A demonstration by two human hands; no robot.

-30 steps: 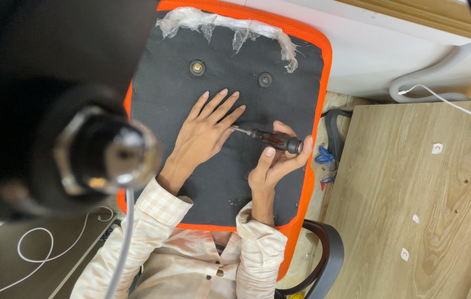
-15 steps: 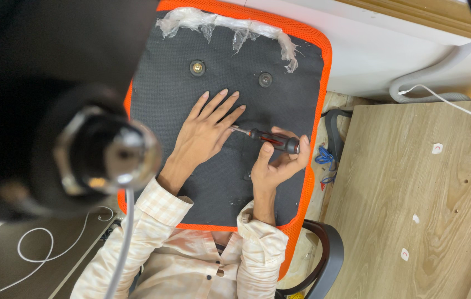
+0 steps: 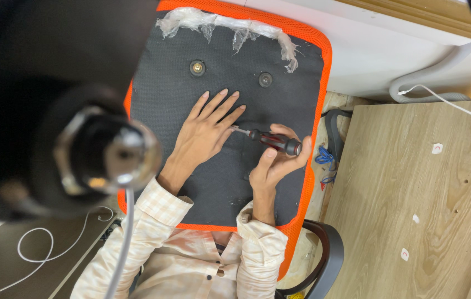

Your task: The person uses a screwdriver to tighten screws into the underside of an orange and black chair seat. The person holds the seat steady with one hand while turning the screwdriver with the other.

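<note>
I see the screwdriver (image 3: 275,141), dark red-and-black handle, lying low across the middle of the seat pan (image 3: 219,188), the black underside of an orange-edged chair seat. Its metal shaft points toward the fingers of the left hand, tip at or on the black surface just beside them; I cannot tell what the tip sits in.

The right hand (image 3: 277,163) is clamped on the screwdriver handle, thumb up along the near side, fingers curled over the butt end. The left hand (image 3: 205,133) lies flat on the seat pan, fingers spread apart and pointing toward the far edge, holding nothing; its fingertips are next to the shaft.

Beyond the left hand on the seat pan I note two round metal fittings: one fitting (image 3: 197,67) toward the left, the other fitting (image 3: 265,79) toward the right. Along the far edge of the seat pan runs a strip of torn clear plastic wrap (image 3: 230,25).

Both forearms come from the near edge of the seat pan in pale checked sleeves (image 3: 158,213).

Right of the seat pan lies a light wooden panel (image 3: 412,188) with small round stickers. A black curved armrest (image 3: 324,260) sits by the near right corner of the seat pan. A white cable (image 3: 451,105) crosses the far right corner of the panel. Left of the seat pan a large blurred dark object (image 3: 80,155) blocks the view.
</note>
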